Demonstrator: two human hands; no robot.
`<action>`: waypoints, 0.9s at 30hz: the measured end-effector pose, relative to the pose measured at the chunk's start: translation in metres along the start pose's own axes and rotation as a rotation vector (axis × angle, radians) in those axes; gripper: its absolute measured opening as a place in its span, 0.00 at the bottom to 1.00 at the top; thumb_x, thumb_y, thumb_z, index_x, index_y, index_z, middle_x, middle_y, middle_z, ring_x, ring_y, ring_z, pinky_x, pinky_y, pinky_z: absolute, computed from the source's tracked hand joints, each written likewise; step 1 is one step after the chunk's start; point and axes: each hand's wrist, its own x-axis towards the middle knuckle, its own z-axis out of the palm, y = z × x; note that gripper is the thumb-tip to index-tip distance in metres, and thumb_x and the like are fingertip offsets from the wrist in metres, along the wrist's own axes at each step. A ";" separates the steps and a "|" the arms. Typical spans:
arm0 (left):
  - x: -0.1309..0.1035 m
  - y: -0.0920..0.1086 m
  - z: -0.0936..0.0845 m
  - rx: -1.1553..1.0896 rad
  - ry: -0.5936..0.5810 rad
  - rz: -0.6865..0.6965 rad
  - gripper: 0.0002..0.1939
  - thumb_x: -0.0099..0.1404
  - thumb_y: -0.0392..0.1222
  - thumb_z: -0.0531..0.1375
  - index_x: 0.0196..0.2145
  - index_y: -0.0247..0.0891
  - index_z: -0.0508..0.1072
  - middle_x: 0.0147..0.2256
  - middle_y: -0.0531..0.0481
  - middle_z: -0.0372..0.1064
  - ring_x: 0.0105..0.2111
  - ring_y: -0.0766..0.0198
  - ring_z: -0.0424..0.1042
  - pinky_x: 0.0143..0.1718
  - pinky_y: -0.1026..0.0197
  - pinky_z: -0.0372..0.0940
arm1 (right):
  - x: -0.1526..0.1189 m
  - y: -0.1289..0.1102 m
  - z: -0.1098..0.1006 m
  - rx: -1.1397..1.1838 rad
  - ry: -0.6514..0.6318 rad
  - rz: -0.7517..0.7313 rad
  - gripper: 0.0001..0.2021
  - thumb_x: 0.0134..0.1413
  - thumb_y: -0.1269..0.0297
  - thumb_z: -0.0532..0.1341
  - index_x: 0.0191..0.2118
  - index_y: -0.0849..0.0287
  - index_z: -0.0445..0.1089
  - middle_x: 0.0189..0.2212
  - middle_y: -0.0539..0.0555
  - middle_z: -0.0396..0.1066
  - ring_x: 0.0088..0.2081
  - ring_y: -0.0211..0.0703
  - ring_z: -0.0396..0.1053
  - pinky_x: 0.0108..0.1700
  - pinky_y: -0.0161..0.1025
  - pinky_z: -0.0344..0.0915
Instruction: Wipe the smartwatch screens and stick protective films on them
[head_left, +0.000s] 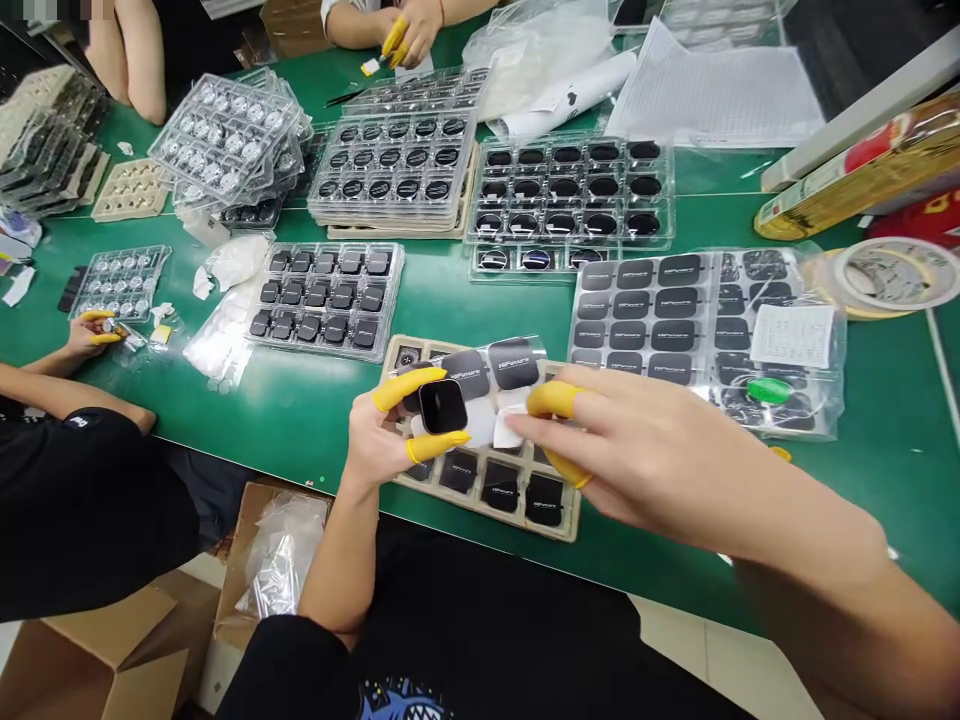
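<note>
My left hand, in yellow finger cots, pinches a square black watch case by its edges. To its right, my right hand, also in yellow finger cots, grips a small white cloth or paper piece between thumb and fingers. A clear strip of dark printed labels shows just behind the watch case; whether a hand holds it or it rests below, I cannot tell. Under both hands lies a beige tray with dark, label-covered square pieces in its compartments, partly hidden by my hands.
Sheets of dark labels lie right, near tape rolls. Clear trays of black pieces and round dark lenses stand beyond. Co-workers' hands work at left and at the far side. Cardboard boxes sit below.
</note>
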 end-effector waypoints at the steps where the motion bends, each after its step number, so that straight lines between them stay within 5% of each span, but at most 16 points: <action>1: -0.001 0.000 0.000 -0.009 0.002 0.008 0.34 0.50 0.59 0.85 0.51 0.40 0.89 0.39 0.46 0.88 0.34 0.58 0.85 0.34 0.61 0.80 | -0.004 0.000 -0.002 -0.006 0.030 0.030 0.17 0.70 0.81 0.54 0.50 0.59 0.79 0.39 0.59 0.78 0.38 0.50 0.71 0.35 0.46 0.66; 7: -0.002 0.000 0.007 -0.037 -0.077 0.019 0.33 0.52 0.54 0.85 0.54 0.43 0.89 0.35 0.49 0.87 0.30 0.62 0.82 0.32 0.64 0.78 | 0.005 -0.010 0.004 -0.050 0.232 0.136 0.18 0.70 0.80 0.60 0.58 0.56 0.77 0.44 0.58 0.80 0.40 0.49 0.72 0.36 0.44 0.65; 12: -0.003 -0.004 0.005 -0.018 -0.128 0.000 0.34 0.53 0.55 0.84 0.55 0.43 0.88 0.42 0.46 0.89 0.34 0.60 0.85 0.34 0.63 0.79 | 0.027 -0.009 0.018 -0.017 0.144 -0.046 0.16 0.77 0.77 0.54 0.53 0.60 0.80 0.36 0.56 0.78 0.37 0.46 0.68 0.36 0.43 0.63; 17: -0.006 -0.009 -0.001 0.035 -0.137 0.010 0.32 0.53 0.54 0.84 0.53 0.42 0.89 0.35 0.49 0.86 0.29 0.63 0.80 0.29 0.64 0.75 | 0.016 0.002 0.006 0.047 -0.063 -0.112 0.19 0.75 0.79 0.52 0.46 0.58 0.80 0.33 0.55 0.75 0.35 0.49 0.69 0.36 0.45 0.65; 23: -0.016 -0.009 -0.006 -0.027 -0.119 0.057 0.35 0.49 0.55 0.86 0.53 0.42 0.89 0.38 0.47 0.88 0.32 0.60 0.84 0.32 0.62 0.78 | -0.080 0.001 -0.016 -0.121 -0.044 0.200 0.15 0.77 0.74 0.55 0.52 0.56 0.80 0.39 0.57 0.77 0.33 0.44 0.73 0.27 0.41 0.66; 27: -0.024 -0.005 -0.009 -0.012 -0.156 0.120 0.35 0.52 0.59 0.84 0.53 0.42 0.89 0.35 0.47 0.88 0.27 0.61 0.83 0.30 0.62 0.79 | -0.177 0.004 -0.008 -0.411 -0.042 0.635 0.11 0.67 0.73 0.69 0.50 0.52 0.83 0.41 0.56 0.82 0.35 0.44 0.79 0.22 0.35 0.64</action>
